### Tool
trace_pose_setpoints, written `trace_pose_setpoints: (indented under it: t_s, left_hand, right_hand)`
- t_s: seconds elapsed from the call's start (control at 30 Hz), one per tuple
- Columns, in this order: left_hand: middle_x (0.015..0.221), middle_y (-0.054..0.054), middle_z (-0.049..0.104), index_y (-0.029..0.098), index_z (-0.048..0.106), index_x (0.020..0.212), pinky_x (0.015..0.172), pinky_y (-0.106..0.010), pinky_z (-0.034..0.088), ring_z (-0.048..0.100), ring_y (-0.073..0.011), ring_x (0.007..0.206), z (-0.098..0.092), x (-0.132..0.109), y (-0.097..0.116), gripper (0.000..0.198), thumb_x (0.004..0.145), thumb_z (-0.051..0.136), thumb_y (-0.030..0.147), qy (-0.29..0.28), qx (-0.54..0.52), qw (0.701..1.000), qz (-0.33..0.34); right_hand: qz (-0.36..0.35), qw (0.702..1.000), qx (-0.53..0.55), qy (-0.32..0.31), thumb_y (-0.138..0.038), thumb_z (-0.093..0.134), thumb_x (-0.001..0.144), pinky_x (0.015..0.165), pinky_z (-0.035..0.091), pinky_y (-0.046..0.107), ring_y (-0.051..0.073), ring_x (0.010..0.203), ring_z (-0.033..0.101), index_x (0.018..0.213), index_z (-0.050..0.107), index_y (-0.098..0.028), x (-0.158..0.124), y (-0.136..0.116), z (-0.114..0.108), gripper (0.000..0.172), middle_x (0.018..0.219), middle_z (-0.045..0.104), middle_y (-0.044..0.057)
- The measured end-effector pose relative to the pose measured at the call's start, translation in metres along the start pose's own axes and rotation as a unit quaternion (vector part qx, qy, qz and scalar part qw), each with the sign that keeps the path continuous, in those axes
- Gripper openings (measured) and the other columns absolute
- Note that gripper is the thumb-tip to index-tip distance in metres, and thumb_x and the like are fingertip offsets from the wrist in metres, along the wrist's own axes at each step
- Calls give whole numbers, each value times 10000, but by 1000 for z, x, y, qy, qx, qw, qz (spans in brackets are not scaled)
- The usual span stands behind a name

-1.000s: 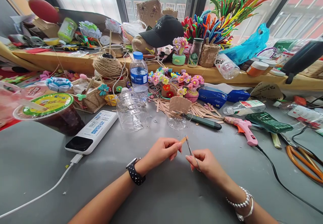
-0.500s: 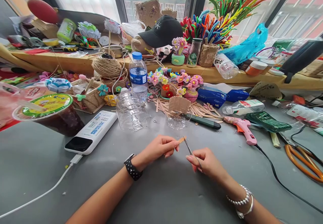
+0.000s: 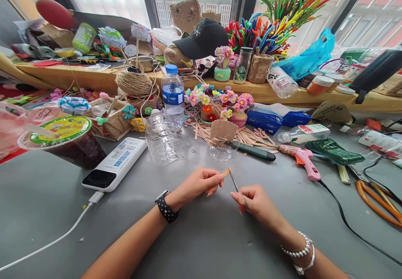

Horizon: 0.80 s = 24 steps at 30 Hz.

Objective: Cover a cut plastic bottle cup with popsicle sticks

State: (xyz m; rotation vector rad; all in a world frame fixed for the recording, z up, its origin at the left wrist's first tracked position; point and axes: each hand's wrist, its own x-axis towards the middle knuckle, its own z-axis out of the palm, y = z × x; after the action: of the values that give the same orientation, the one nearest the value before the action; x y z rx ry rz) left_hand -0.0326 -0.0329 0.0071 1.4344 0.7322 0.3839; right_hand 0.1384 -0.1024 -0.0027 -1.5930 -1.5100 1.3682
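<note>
My left hand [image 3: 209, 182] is closed, pinching a short flat wooden craft stick [image 3: 226, 172] between thumb and fingers. The stick's free end points up and right. Closed around slim metal scissors [image 3: 234, 182], my right hand [image 3: 256, 203] holds their thin tips against that end. The fingers partly hide the scissor handles. Just beyond the hands stands a clear cut plastic bottle piece [image 3: 220, 152] with a scalloped panel of wooden sticks [image 3: 223, 130] fixed to it. Many loose craft sticks [image 3: 201, 131] lie behind it.
A pink glue gun [image 3: 303, 161], its cord and orange-handled scissors [image 3: 375, 201] lie right. A dark green-handled tool [image 3: 256, 151] rests behind my hands. Leftward are a cut clear bottle [image 3: 165, 140], water bottle [image 3: 172, 96], white power bank [image 3: 116, 164] and drink cup [image 3: 73, 145].
The scissors and my right hand have shifted very slightly, and the tips look closer together on the stick's end. My left hand keeps its pinch. The view has drifted a little.
</note>
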Motion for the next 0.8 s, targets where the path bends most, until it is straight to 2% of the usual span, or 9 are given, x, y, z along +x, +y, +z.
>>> trace_pose_setpoints:
  t_s: [0.2, 0.33, 0.47, 0.6, 0.8]
  left_hand:
    - [400, 81, 381, 136, 538, 674, 431, -184, 209, 295, -39, 396, 0, 1, -1, 323, 811, 420, 404, 7, 7, 1000, -1]
    - [409, 75, 399, 136, 543, 678, 430, -183, 218, 303, -40, 396, 1, 0, -2, 331, 803, 429, 420, -14, 24, 1000, -4]
    - [409, 74, 399, 134, 544, 674, 430, -182, 223, 309, -39, 397, 2, 0, -3, 319, 804, 432, 403, -6, 25, 1000, 3]
    - [397, 74, 395, 135, 538, 667, 429, -184, 222, 322, -44, 395, 0, 0, -4, 314, 807, 427, 393, -3, 6, 1000, 6]
    - [406, 76, 384, 136, 538, 683, 436, -190, 216, 308, -49, 402, 0, 0, -2, 331, 800, 421, 423, 6, 4, 1000, -7]
  right_hand:
    - [6, 999, -4, -33, -568, 513, 679, 419, 161, 219, 44, 404, 230, 433, 460, -150, 1, 3, -7, 488, 388, 275, -69]
    - [25, 996, 43, -78, -621, 440, 700, 396, 180, 217, 44, 359, 262, 468, 504, -146, 2, 7, -7, 532, 381, 330, -57]
    - [17, 998, 25, -47, -608, 469, 689, 422, 195, 215, 47, 392, 276, 462, 499, -143, 2, 4, -5, 518, 390, 319, -59]
    - [11, 1000, 7, -15, -610, 486, 673, 431, 172, 222, 49, 417, 235, 423, 439, -154, 0, 0, -2, 522, 395, 275, -65]
    - [-1, 1000, -18, -25, -606, 487, 682, 427, 170, 219, 50, 430, 237, 449, 457, -149, 1, 0, -4, 514, 415, 303, -59]
